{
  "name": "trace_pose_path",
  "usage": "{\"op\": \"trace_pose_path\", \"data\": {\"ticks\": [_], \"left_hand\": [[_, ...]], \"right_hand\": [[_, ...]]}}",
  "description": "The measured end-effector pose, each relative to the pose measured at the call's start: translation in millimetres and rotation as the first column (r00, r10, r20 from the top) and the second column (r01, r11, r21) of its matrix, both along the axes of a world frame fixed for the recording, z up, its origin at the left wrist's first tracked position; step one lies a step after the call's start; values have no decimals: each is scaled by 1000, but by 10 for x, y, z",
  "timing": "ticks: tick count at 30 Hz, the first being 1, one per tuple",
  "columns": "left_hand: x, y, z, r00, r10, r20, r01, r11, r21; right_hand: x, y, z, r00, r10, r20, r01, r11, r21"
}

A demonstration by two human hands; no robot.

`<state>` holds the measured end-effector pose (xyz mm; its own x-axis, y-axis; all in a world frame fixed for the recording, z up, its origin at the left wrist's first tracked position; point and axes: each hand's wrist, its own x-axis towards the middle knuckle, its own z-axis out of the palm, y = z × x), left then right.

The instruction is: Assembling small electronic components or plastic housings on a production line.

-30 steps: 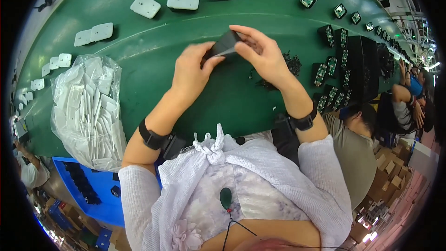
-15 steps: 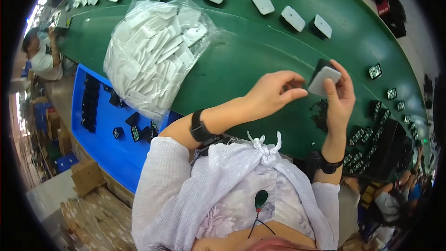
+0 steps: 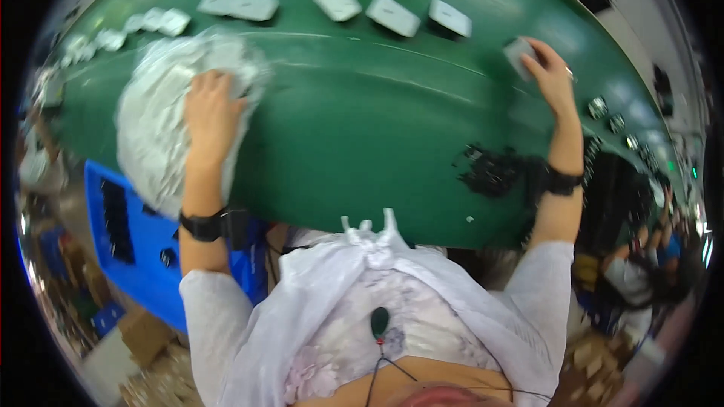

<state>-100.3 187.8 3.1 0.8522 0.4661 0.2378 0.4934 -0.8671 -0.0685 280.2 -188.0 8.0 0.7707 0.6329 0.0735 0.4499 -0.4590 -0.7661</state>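
My left hand rests flat on a clear plastic bag of white parts at the left of the green table, fingers spread over it. My right hand reaches to the far right and holds a small grey-white rectangular piece against the table, just past a row of similar white pieces. Both wrists wear black bands.
More white pieces lie along the far edge. A heap of small black parts sits near my right forearm, with dark components at the right. A blue bin with black parts stands below the table on my left.
My hands were together holding a dark-and-grey piece. They have separated: the right hand carried the piece out to the row, and the left moved onto the plastic bag.
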Motion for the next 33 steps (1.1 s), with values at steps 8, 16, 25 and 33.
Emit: {"op": "trace_pose_path", "data": {"ticks": [8, 16, 25, 33], "left_hand": [[-38, 325, -158, 1000, -7, 8, 7, 1000, 8], [-263, 142, 96, 865, 281, 417, -24, 851, -524], [98, -817, 58, 899, 201, 390, 301, 365, -881], [626, -1538, -67, 932, 117, 343, 361, -237, -902]], "right_hand": [[268, 287, -25, 973, 189, -135, -214, 955, -204], [180, 153, -16, 994, 62, 85, -40, 970, -240], [-1127, -547, 97, 930, 125, 345, -28, 961, -274], [-1424, -623, -83, 904, 201, 377, -42, 920, -390]]}}
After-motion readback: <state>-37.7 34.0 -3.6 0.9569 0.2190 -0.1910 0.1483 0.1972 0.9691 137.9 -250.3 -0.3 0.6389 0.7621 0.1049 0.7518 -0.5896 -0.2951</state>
